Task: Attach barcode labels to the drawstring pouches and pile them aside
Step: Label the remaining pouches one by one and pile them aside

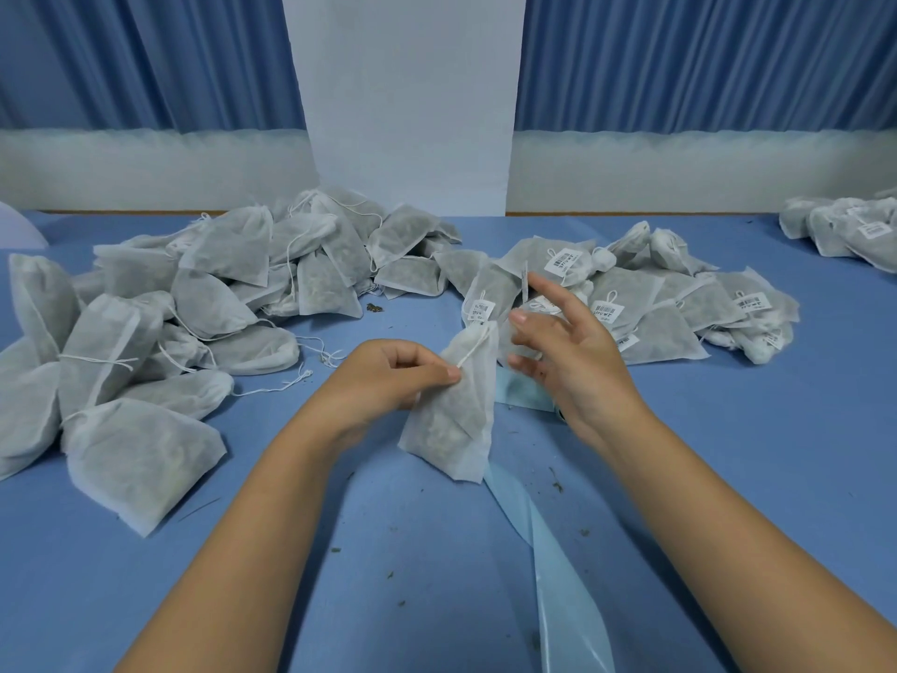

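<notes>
White gauzy fabric at centre: one drawstring pouch (454,405) stands nearly upright over the blue table (728,429), its bottom corner touching the surface, its top tilted slightly right. The left hand (398,376) is curled closed, thumb and forefinger pinching the pouch's left edge just below the gathered neck, right where the white string (472,353) runs up across the fabric. Dark dried filling shows through the cloth.

Over to the right hand (565,352): fingers spread and loose, gripping nothing, hovering just right of the pouch's top. It is a bit blurred, and whether a fingertip brushes the fabric I cannot tell.

Under and behind the pouch, a pale blue glossy strip (548,565) snakes down the table toward the near edge, partly covered by the right wrist.

On the left, a big heap of unlabelled pouches (160,323), strings trailing loose onto the table. On the right, beyond the open hand, a pile of labelled pouches (670,303), with a white barcode label (563,262) tied on one near the back and others scattered through the pile. Far right, at the table's back edge, another small cluster of labelled bags (844,225).

Bits of dried crumbs (374,308) speckle the tabletop. Blue curtains (704,55) hang behind, a white panel (407,89) between them.
</notes>
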Demonstrator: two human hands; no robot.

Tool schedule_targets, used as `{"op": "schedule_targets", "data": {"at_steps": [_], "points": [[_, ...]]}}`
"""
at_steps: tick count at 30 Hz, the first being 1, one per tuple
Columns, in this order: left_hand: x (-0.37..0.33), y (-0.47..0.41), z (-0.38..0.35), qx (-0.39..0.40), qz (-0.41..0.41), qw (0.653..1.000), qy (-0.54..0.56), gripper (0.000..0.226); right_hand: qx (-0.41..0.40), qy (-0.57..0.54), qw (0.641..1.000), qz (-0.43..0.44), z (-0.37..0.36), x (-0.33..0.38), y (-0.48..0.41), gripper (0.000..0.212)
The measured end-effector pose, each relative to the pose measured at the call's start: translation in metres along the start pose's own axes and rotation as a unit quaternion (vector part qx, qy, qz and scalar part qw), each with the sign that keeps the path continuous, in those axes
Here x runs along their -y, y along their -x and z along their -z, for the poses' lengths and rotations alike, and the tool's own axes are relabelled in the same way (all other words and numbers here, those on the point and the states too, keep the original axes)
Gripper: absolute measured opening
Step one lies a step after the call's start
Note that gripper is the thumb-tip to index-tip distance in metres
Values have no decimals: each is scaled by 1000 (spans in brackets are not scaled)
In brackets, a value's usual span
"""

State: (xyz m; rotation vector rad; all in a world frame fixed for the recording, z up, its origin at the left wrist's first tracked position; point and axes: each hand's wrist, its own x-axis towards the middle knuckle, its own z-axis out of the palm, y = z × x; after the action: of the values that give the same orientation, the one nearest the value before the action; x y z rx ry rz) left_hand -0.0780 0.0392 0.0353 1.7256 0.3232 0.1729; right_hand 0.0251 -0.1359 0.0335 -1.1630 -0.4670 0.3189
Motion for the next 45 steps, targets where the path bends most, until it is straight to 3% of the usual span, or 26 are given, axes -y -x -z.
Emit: {"op": "schedule_targets", "data": {"at_steps": [3,6,13,23,33,37,41,45], "points": [[3,-3,0,-43,13,999,-3,12,-19,29,999,3,0,2,-1,16],[4,-3,-1,-67,2,998,-17,10,-5,70,998,-5,-3,0,1,7],[1,-1,-4,-78,-19,997,-12,9,45,134,988,-55,-7,-3,7,6],[-2,2,-10,-36,-40,999,0,13,-23,156,986,-59,-9,-6,8,5],[-3,5,-17,-57,-101,993,33,18,-42,240,967,73,-15,-13,14,27],[-7,6,-18,-68,-119,989,56,19,-41,212,976,24,-17,-12,15,50],[-8,4,-21,-87,-104,986,97,26,5,179,984,-3,-17,-10,16,54],[-8,4,-19,-76,-75,987,116,15,59,133,989,-30,-18,-7,17,50]]}}
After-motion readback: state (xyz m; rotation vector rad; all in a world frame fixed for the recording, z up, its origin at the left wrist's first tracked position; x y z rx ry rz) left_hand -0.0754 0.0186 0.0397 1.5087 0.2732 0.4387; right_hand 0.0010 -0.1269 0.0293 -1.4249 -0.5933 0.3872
